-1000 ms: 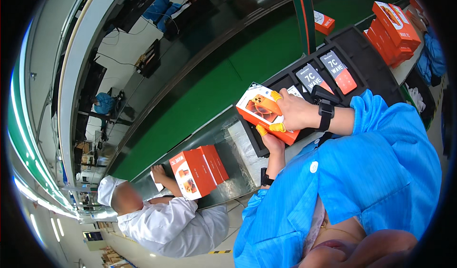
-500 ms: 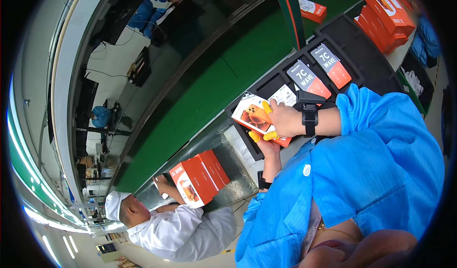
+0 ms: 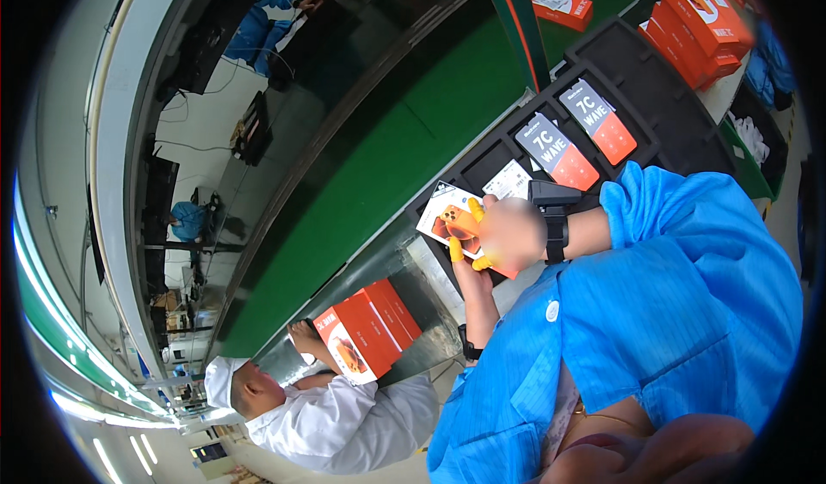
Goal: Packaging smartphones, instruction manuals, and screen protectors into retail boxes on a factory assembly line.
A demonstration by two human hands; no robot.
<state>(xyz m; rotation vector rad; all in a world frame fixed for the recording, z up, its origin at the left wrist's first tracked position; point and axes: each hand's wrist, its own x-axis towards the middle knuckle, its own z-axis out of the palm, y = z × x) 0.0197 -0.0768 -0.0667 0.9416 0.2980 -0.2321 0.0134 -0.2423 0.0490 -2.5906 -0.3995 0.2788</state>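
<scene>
- An orange-and-white box (image 3: pixel 446 215) is held over the left end of a black tray (image 3: pixel 495 153); it is gripped by the left hand (image 3: pixel 473 282) at its near edge and the right hand (image 3: pixel 512 233), partly blurred, at its right end
- Light, stiff, smooth card is likely; side walls are best held; corners could be dented
- Phone-shaped pieces (image 3: pixel 557 151) are seated rightward; leftward, space is taken by orange boxes (image 3: pixel 366 329)

The left hand (image 3: pixel 475 282) is held upright, a yellow-covered fingertip (image 3: pixel 456 249) pointed upward, and the right hand (image 3: pixel 514 233), blurred, is held just beside it, its bare forearm (image 3: pixel 588 233) stretched in from the right.
</scene>
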